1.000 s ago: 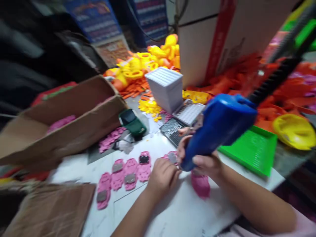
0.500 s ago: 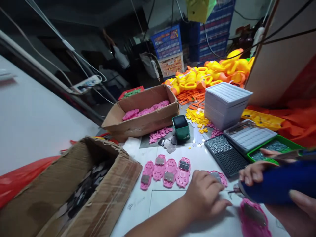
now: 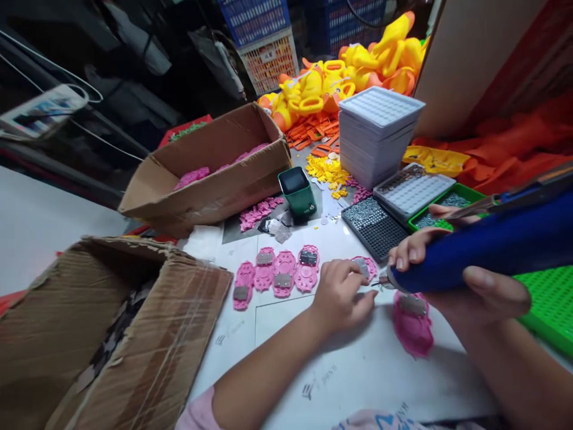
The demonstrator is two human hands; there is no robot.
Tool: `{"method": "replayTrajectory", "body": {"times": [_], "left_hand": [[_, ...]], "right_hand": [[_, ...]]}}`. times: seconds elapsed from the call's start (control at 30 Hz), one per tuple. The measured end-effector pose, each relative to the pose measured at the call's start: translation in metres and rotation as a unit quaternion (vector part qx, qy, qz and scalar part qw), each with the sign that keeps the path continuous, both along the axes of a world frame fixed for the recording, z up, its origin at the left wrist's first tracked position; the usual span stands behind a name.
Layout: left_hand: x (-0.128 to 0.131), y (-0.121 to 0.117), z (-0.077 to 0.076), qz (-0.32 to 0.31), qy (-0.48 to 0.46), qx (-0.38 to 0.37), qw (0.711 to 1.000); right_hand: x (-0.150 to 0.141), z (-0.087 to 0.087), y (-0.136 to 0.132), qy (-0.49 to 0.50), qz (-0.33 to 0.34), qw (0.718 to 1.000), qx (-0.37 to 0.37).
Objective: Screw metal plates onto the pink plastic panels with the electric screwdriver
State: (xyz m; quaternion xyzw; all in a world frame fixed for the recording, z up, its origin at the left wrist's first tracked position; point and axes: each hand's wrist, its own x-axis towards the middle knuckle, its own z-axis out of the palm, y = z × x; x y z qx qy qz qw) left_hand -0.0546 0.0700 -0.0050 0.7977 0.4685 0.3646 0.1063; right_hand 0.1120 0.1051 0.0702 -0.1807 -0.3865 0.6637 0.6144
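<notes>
My left hand (image 3: pixel 342 294) lies on the white tabletop, its curled fingers holding the near side of a pink plastic shell (image 3: pixel 370 267) with a metal plate on it. My right hand (image 3: pixel 474 292) is wrapped around a blue electric screwdriver (image 3: pixel 487 236) held almost level. Its bit (image 3: pixel 378 283) points left, close to my left fingertips and the shell; whether it touches a screw I cannot tell. Below the screwdriver lies another pink shell (image 3: pixel 412 328) with a metal plate. Several more pink shells with plates (image 3: pixel 285 273) stand in a row to the left.
Beyond the hands are a black screw tray (image 3: pixel 376 230), a green tray of screws (image 3: pixel 452 206) and stacked white trays (image 3: pixel 378 137). Cardboard boxes (image 3: pixel 215 206) stand left, with a green device (image 3: pixel 298 194) beside one. A green perforated tray (image 3: pixel 548 304) sits right, yellow toys (image 3: pixel 331 89) behind.
The view has tilted down and turned right, so things appear higher and further left. My hands keep about the same position around the shell and screwdriver.
</notes>
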Motion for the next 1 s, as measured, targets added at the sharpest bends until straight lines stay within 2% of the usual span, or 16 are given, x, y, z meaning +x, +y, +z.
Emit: {"method": "replayTrajectory", "body": {"times": [0.2, 0.33, 0.43, 0.53, 0.73, 1.0], "left_hand": [[-0.002, -0.001, 0.002, -0.008, 0.022, -0.017, 1.0], [-0.005, 0.0, 0.002, 0.037, 0.027, -0.04, 0.998], [-0.006, 0.0, 0.002, 0.07, 0.07, -0.071, 0.993], [-0.006, 0.001, 0.003, 0.055, 0.107, -0.093, 0.988], [-0.007, 0.003, 0.006, 0.001, 0.093, -0.099, 0.991], [-0.006, 0.002, 0.005, 0.005, 0.089, -0.101, 0.991]], "right_hand": [[-0.002, 0.0, 0.002, -0.023, -0.013, 1.0, -0.013], [0.0, 0.002, 0.003, -0.038, -0.029, 0.999, -0.017], [0.002, 0.001, 0.005, -0.042, -0.044, 0.998, -0.011], [0.002, -0.002, 0.009, -0.045, -0.055, 0.997, 0.004], [-0.001, -0.005, 0.013, -0.053, -0.053, 0.997, -0.003], [-0.003, -0.01, 0.014, -0.052, -0.024, 0.998, 0.002]]}}
